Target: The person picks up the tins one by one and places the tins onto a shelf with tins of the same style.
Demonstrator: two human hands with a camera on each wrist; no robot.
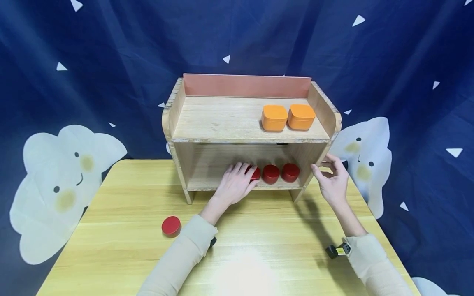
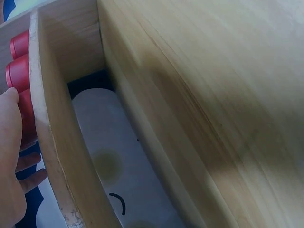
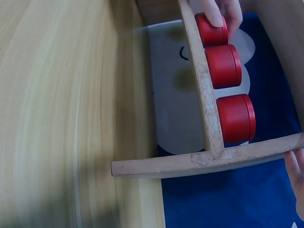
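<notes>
My left hand [image 1: 234,183] grips a round red tin [image 3: 209,32] on the lower level of a small wooden shelf [image 1: 222,142]. Fingers lie over the tin and the thumb is at its front, so the head view shows only part of it. Two more red tins [image 1: 271,174] [image 1: 290,172] stand in a row to its right. Beside the shelf's right side panel, my right hand [image 1: 334,181] touches the panel's outer edge with its fingertips, fingers loosely bent. A fourth red tin [image 1: 171,226] sits on the table, left of my left forearm.
Two orange square tins [image 1: 274,118] [image 1: 301,117] stand on the right half of the upper level. The shelf rests on a pale wooden table [image 1: 122,197]. Behind hangs a dark blue curtain [image 1: 129,82] with cloud and triangle prints.
</notes>
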